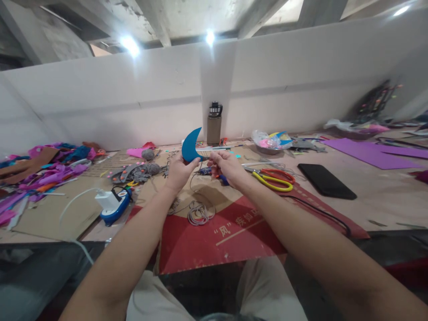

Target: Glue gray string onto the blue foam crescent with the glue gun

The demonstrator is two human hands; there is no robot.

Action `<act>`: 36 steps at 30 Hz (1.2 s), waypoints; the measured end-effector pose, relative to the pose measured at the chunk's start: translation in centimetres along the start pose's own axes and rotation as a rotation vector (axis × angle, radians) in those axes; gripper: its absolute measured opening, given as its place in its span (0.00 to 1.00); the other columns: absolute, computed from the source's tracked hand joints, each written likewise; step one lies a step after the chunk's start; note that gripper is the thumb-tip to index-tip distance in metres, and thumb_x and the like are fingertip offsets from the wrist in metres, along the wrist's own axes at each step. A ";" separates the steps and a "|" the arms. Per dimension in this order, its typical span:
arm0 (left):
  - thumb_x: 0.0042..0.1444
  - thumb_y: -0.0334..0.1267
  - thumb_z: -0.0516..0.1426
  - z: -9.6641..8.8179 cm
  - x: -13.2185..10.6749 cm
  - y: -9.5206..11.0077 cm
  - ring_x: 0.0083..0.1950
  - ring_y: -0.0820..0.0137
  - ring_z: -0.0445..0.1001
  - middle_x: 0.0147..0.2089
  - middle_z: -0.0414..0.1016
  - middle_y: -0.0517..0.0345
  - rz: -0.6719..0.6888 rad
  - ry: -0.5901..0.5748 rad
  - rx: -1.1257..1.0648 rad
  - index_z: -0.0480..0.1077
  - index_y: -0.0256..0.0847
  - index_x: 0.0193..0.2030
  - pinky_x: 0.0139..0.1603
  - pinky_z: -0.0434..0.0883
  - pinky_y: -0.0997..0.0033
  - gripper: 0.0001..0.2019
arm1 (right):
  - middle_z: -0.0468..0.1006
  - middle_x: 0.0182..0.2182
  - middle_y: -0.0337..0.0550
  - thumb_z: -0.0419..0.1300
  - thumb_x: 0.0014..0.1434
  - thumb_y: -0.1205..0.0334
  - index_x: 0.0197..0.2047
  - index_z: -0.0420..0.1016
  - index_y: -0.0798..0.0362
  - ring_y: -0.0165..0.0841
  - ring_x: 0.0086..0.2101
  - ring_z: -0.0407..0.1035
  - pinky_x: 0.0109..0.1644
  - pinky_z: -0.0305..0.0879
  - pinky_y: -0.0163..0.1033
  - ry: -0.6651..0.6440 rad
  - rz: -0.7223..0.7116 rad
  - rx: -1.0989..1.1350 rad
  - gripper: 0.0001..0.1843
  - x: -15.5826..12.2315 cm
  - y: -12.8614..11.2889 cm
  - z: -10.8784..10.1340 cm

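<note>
My left hand (179,174) is closed on a blue crescent-moon cutout (190,147), its upper tip pointing up and to the right. The thumb presses on the lower part of the crescent. My right hand (227,166) is closed in a pinch beside the crescent's lower right end. A thin grey cord seems to run up to its fingertips, which partly hide it. Below both hands, a loose coil of grey cord (199,213) lies on a red and brown cardboard sheet (247,236). Something small and dark blue shows under the right fingers.
Scissors with yellow and red handles (274,179) and a black phone (326,180) lie to the right, near purple sheets (371,154). A bottle (214,127) stands at the back. On the left are a blue power strip (117,207), grey yarn pieces (133,173) and colourful scraps (50,174).
</note>
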State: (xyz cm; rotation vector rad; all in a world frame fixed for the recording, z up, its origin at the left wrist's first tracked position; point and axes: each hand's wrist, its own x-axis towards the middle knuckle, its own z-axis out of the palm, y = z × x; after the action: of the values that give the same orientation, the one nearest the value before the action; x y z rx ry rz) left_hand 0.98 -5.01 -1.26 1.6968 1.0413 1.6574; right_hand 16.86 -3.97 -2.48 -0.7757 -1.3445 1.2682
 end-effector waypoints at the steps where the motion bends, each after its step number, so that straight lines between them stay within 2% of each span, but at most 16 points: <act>1: 0.42 0.35 0.65 0.1 0.0 0.1 0.27 0.73 0.68 0.26 0.73 0.58 -0.004 -0.010 -0.015 0.73 0.38 0.28 0.31 0.65 0.73 0.07 | 0.72 0.24 0.35 0.57 0.57 0.53 0.28 0.65 0.52 0.22 0.16 0.62 0.18 0.64 0.31 0.003 -0.006 -0.011 0.13 0.0 0.0 0.0; 5: 0.43 0.37 0.65 0.3 -0.3 0.3 0.27 0.73 0.69 0.26 0.73 0.57 -0.033 -0.042 -0.065 0.73 0.37 0.29 0.32 0.66 0.72 0.08 | 0.72 0.22 0.35 0.57 0.57 0.59 0.28 0.65 0.53 0.24 0.15 0.64 0.17 0.63 0.31 0.037 -0.033 -0.069 0.09 0.1 -0.1 0.2; 9: 0.42 0.39 0.65 0.6 -0.3 -0.2 0.27 0.72 0.70 0.25 0.73 0.57 -0.100 -0.028 -0.112 0.72 0.37 0.27 0.32 0.67 0.72 0.09 | 0.70 0.18 0.34 0.57 0.57 0.58 0.28 0.65 0.52 0.25 0.15 0.65 0.16 0.60 0.30 0.096 -0.089 -0.189 0.09 0.0 -0.1 0.3; 14: 0.40 0.41 0.66 0.8 0.1 -1.4 0.24 0.75 0.67 0.26 0.73 0.56 -0.171 -0.054 -0.272 0.74 0.36 0.31 0.29 0.66 0.72 0.12 | 0.71 0.20 0.34 0.57 0.57 0.52 0.28 0.63 0.52 0.24 0.14 0.64 0.16 0.58 0.30 0.088 -0.136 -0.217 0.13 -0.2 0.0 0.1; 18: 0.40 0.39 0.66 0.8 0.2 -1.5 0.24 0.75 0.67 0.26 0.73 0.56 -0.197 -0.067 -0.341 0.73 0.36 0.30 0.28 0.66 0.72 0.12 | 0.73 0.26 0.37 0.51 0.59 0.41 0.34 0.64 0.51 0.24 0.17 0.65 0.20 0.64 0.31 0.018 -0.097 -0.075 0.21 -0.2 0.0 0.1; 20: 0.40 0.39 0.66 0.8 0.2 -1.5 0.24 0.75 0.67 0.26 0.73 0.55 -0.187 -0.052 -0.344 0.73 0.36 0.30 0.28 0.66 0.72 0.12 | 0.72 0.28 0.38 0.49 0.59 0.39 0.35 0.64 0.51 0.24 0.19 0.66 0.23 0.66 0.32 0.023 -0.093 -0.032 0.22 -0.2 0.0 0.2; 24: 0.40 0.39 0.66 0.8 0.2 -1.6 0.24 0.74 0.68 0.25 0.73 0.55 -0.184 -0.023 -0.302 0.72 0.36 0.29 0.28 0.67 0.71 0.11 | 0.68 0.24 0.33 0.54 0.58 0.45 0.31 0.61 0.50 0.24 0.19 0.64 0.22 0.64 0.31 0.050 -0.144 -0.152 0.17 -0.3 0.0 0.3; 29: 0.39 0.38 0.67 0.9 0.1 -1.2 0.24 0.74 0.68 0.25 0.73 0.56 -0.204 -0.057 -0.317 0.72 0.36 0.30 0.27 0.66 0.71 0.13 | 0.65 0.21 0.31 0.53 0.60 0.54 0.28 0.59 0.50 0.24 0.17 0.63 0.21 0.60 0.31 0.086 -0.187 -0.290 0.12 -0.3 -0.1 0.3; 33: 0.38 0.38 0.67 1.0 0.1 -0.9 0.23 0.76 0.67 0.25 0.71 0.58 -0.243 -0.069 -0.396 0.71 0.35 0.30 0.27 0.66 0.73 0.14 | 0.67 0.24 0.34 0.51 0.60 0.48 0.31 0.61 0.51 0.25 0.19 0.63 0.23 0.62 0.32 0.051 -0.117 -0.148 0.15 -0.2 0.0 0.1; 36: 0.37 0.36 0.68 0.9 0.3 -1.0 0.23 0.78 0.67 0.25 0.71 0.60 -0.250 -0.032 -0.461 0.70 0.35 0.30 0.26 0.65 0.74 0.15 | 0.71 0.29 0.38 0.50 0.59 0.41 0.35 0.64 0.51 0.27 0.25 0.67 0.30 0.68 0.36 0.066 -0.089 -0.032 0.20 0.2 0.7 -0.1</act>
State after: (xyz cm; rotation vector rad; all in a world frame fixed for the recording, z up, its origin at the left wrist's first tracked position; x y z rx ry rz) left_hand 1.72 -4.14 -1.99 1.2361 0.7461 1.5536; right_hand 16.83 -3.64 -3.09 -0.7648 -1.3341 1.1442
